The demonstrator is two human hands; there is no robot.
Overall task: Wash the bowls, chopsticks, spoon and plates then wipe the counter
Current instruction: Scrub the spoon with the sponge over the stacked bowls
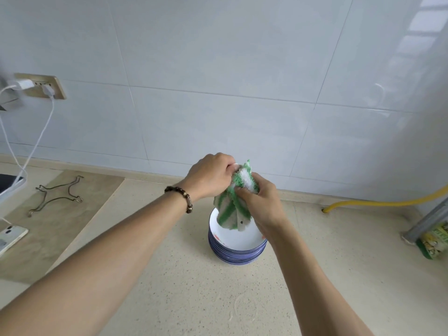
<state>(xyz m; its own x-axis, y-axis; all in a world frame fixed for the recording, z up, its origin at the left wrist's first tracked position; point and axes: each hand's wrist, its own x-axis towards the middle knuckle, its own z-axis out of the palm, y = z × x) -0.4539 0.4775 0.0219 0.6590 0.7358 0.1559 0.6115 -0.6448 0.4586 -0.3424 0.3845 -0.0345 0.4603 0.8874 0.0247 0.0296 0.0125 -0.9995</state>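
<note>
Left hand [213, 174]: grip clenched on a small white item, mostly hidden by the cloth.
Right hand [260, 202]: grip bunching one green-striped cloth [234, 209] around that item.
Plates [236, 243]: one stack on the bench [169, 287], directly below both hands; count unclear.

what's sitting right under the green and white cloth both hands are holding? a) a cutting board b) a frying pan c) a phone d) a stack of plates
d: the cloth, gripped by the left hand and right hand, hangs over a stack of plates with blue rims on the counter.
</note>
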